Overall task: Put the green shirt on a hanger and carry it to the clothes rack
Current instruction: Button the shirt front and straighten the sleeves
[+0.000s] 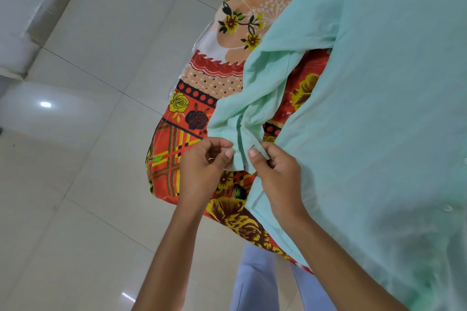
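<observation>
Pinching a sleeve cuff (240, 156) between them at lower centre, the left hand (202, 166) and right hand (275, 171) straighten the green shirt (379, 108) spread across a floral sheet (202, 118), apparently preparation; no hanger is visible yet.

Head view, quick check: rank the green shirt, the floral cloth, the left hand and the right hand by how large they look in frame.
1. green shirt, fills most of the right side.
2. floral cloth, partly covered by the shirt, so only its visible area counts.
3. left hand and right hand: they look alike, no ranking. Both pinch the sleeve cuff.
</observation>
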